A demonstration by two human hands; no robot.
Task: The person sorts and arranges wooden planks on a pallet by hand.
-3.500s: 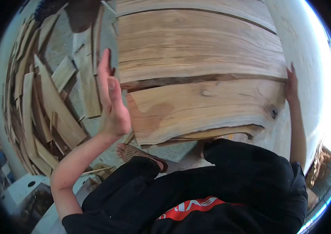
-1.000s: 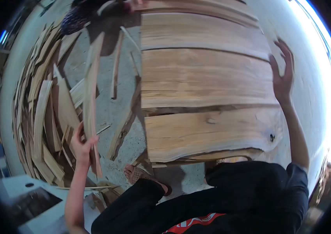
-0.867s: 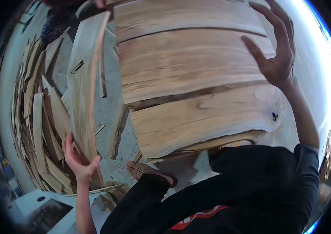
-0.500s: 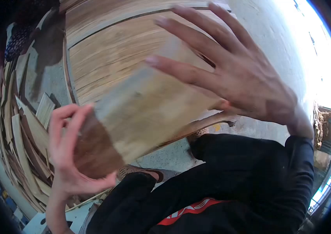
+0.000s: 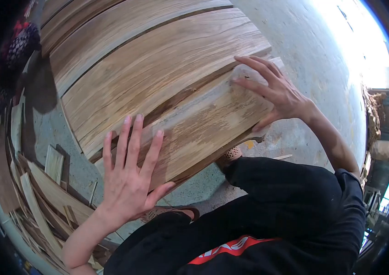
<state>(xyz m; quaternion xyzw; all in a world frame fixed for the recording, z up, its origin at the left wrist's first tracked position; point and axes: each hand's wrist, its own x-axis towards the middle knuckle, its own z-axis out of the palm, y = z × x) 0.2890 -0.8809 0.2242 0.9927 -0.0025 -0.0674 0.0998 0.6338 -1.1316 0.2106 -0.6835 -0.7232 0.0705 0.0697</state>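
A rough wooden board (image 5: 203, 133) lies slanting in front of me, along the near edge of a wide wooden panel (image 5: 157, 59). My left hand (image 5: 132, 176) rests on its left end, fingers spread, thumb at the near edge. At the right end, my right hand (image 5: 270, 94) spans the board with its fingers apart and slightly bent, the thumb by the near edge. A dark gap runs between board and panel. Below the board's near side shows a darker wooden edge (image 5: 231, 146).
Scrap wood strips (image 5: 38, 197) are heaped on the left. Another person (image 5: 18, 46) is partly visible at the upper left. Concrete floor (image 5: 313, 91) extends to the right. My knees and sandalled feet are close under the board.
The board was raised, tilted and blurred, with the right hand spread above it. Now it lies down beside the panel, and both hands rest on its ends.
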